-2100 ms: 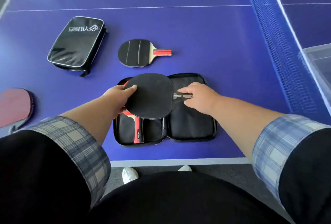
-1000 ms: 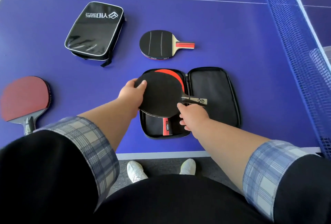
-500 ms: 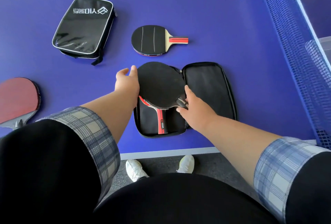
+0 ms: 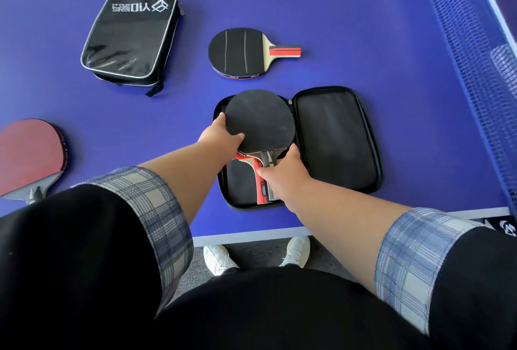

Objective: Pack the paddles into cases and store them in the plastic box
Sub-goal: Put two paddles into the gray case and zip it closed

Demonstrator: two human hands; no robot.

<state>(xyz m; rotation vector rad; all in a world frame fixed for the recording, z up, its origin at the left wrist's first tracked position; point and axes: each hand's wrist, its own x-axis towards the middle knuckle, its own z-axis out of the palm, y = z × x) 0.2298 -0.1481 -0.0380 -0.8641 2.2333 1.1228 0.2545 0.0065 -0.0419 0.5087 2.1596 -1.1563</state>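
— On the counter's (image 4: 363, 28) far left, what lies there?
— A red paddle (image 4: 28, 154), face up and partly cut off by the frame. Its handle points toward the person.
— And to the right of that?
— Farther back, a closed case (image 4: 128, 33), black with white lettering, lies flat. Right of it, and well apart, is a far paddle (image 4: 237, 53) with its black face up and its red-striped handle pointing right.
— Where are the hands?
— Both are at the open case (image 4: 338, 140), near the counter's front edge. The left hand (image 4: 221, 137) grips the left rim of the top paddle (image 4: 260, 120), with the thumb on the black face and the fingers curled at the edge.
— Where does that paddle sit?
— Over the case's left half, with its blade toward the far end and its handle toward the person. Beneath it is a lower paddle (image 4: 261, 187). Only a red edge and a red-and-wood handle show.
— And the right hand?
— The right hand (image 4: 288, 173) is just right of the handles. Its thumb and fingers are drawn narrow, pinching the top paddle's handle, and they hide much of it.
— What is farther right?
— The case's right half lies flat on the counter with its black lining showing. Beyond it a blue net (image 4: 461, 56) runs along the counter. A pale box (image 4: 506, 70) shows through the mesh at the frame edge, too blurred to describe further.
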